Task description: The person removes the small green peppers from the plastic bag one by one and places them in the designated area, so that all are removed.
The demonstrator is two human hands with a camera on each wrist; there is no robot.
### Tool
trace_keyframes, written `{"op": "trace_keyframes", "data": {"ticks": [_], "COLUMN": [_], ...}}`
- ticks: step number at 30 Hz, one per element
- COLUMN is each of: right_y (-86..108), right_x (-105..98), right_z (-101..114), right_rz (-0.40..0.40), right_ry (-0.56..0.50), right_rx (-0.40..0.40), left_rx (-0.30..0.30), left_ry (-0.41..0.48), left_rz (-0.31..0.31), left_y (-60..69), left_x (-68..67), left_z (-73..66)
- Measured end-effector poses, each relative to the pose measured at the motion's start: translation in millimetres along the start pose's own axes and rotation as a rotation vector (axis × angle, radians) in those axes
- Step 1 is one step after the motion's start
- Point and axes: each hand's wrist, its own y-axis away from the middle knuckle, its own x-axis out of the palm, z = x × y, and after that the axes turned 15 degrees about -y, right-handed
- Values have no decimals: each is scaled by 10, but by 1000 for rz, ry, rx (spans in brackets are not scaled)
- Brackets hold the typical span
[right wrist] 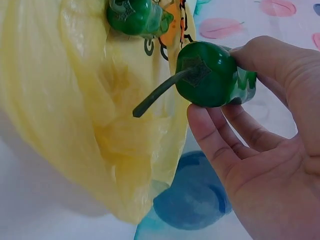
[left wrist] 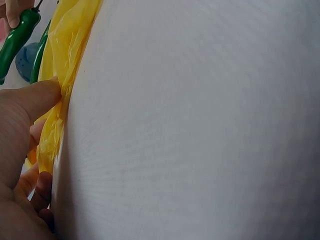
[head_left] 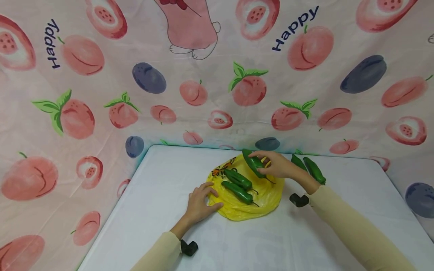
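Note:
My right hand (head_left: 275,164) pinches a green chili pepper (head_left: 252,162) between thumb and fingers, over the far right part of a yellow plastic bag (head_left: 237,212). In the right wrist view the held pepper's stem end faces the camera. Two more green peppers, a nearer one (head_left: 236,192) and a farther one (head_left: 238,179), lie side by side on the flattened bag. My left hand (head_left: 200,203) rests at the bag's left edge, fingers spread. The left wrist view shows its thumb (left wrist: 42,97) touching the yellow plastic.
Two further green peppers, one at the right (head_left: 314,170) and one partly hidden by my right forearm (head_left: 298,162), lie on the white table (head_left: 152,177). A fruit-print cloth (head_left: 203,67) hangs behind the table. A dark band piece (head_left: 299,200) is at my right wrist.

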Motion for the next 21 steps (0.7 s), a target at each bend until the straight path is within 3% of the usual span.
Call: {"op": "trace_keyframes", "data": {"ticks": [21], "right_y": [390], "right_x": [-372], "right_z": [-125], "right_rz": [-64], "right_ry": [49], "right_rx": [-2], "left_rx": [-22], "left_ry": [-11], "left_rz": [13], "left_y": [-2], "left_x": [-8], "left_z": [-17]}}
